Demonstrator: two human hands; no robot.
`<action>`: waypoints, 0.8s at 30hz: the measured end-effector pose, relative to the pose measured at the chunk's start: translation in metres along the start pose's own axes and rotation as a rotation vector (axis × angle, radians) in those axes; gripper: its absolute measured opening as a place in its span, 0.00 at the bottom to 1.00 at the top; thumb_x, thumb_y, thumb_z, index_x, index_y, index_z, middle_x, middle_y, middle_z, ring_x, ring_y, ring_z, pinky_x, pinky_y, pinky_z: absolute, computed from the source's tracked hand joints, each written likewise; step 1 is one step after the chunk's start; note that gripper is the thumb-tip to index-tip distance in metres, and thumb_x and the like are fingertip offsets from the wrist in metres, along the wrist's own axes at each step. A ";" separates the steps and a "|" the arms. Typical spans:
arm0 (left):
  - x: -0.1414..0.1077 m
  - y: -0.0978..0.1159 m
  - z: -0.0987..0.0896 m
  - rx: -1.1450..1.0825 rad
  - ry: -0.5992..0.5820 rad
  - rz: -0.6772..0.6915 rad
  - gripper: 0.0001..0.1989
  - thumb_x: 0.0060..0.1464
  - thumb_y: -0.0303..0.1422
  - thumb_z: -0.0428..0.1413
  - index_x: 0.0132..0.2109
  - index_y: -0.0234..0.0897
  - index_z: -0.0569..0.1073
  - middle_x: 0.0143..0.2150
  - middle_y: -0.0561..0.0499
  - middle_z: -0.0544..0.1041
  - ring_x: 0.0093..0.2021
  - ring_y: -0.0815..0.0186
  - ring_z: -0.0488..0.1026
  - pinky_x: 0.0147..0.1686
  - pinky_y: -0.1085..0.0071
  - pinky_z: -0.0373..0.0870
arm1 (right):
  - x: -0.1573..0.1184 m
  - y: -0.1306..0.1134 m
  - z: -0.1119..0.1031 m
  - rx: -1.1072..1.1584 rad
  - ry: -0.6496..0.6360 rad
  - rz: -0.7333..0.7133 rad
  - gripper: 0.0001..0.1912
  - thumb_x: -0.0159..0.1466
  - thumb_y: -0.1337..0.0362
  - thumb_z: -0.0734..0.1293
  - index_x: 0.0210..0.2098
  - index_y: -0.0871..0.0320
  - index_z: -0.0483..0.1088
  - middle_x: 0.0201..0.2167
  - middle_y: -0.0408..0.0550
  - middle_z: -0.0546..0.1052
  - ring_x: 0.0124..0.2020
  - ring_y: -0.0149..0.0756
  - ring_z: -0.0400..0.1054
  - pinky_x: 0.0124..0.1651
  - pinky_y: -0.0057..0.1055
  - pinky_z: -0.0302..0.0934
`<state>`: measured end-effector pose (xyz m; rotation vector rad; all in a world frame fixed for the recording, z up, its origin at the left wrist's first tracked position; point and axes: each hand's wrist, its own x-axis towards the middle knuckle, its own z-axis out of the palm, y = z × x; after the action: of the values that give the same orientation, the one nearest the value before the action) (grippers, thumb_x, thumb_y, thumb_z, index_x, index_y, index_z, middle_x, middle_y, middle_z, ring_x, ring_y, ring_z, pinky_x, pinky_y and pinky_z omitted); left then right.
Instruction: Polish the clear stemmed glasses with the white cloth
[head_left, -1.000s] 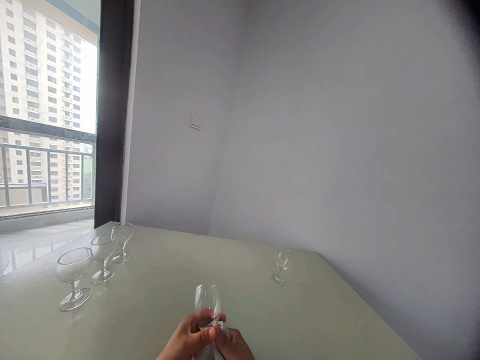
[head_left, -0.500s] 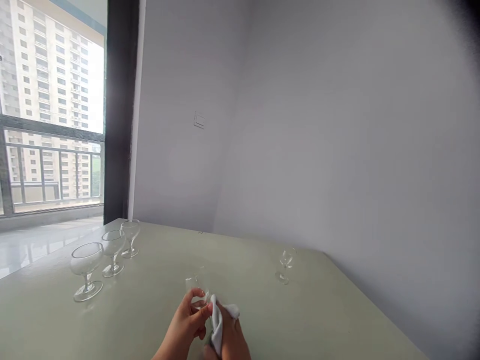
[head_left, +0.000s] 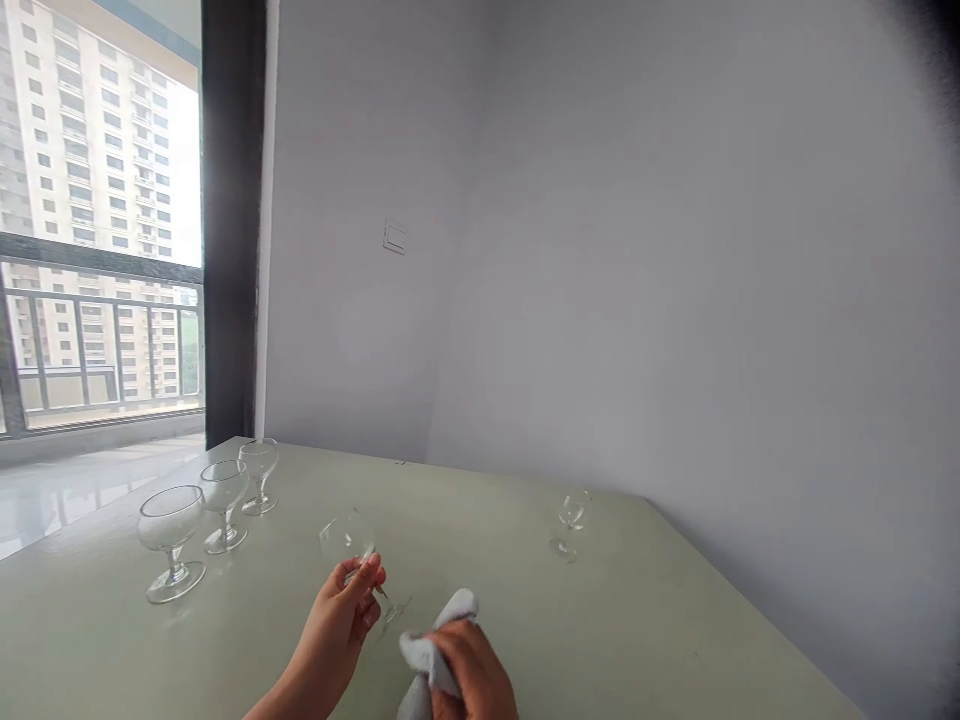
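Three glasses (head_left: 225, 490) are standing near the tabletop's (head_left: 637, 640) left edge, left hand (head_left: 341, 610) is clamping an unplaced glass (head_left: 349, 540), right hand (head_left: 476, 665) clutching cloth (head_left: 421, 655).

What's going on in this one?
A person's left hand holds a stemmed glass tilted, its bowl leaning to the left, while the right hand grips a white cloth, apart from the glass. Three upright goblets stand in a row on the left side of the table; one smaller-looking goblet stands toward the far right.
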<state>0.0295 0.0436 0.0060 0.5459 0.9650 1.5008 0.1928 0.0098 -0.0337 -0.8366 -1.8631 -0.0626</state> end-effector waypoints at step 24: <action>-0.053 -0.004 0.029 -0.016 -0.378 0.035 0.18 0.42 0.41 0.63 0.37 0.42 0.64 0.27 0.58 0.68 0.21 0.74 0.64 0.24 0.76 0.61 | -0.003 0.002 0.008 0.711 -0.222 1.052 0.26 0.52 0.40 0.63 0.21 0.57 0.73 0.18 0.46 0.73 0.27 0.42 0.69 0.31 0.33 0.61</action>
<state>0.0646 0.0002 0.0289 0.8047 0.6509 1.3699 0.1883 0.0132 -0.0407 -1.2036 -1.2602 1.2993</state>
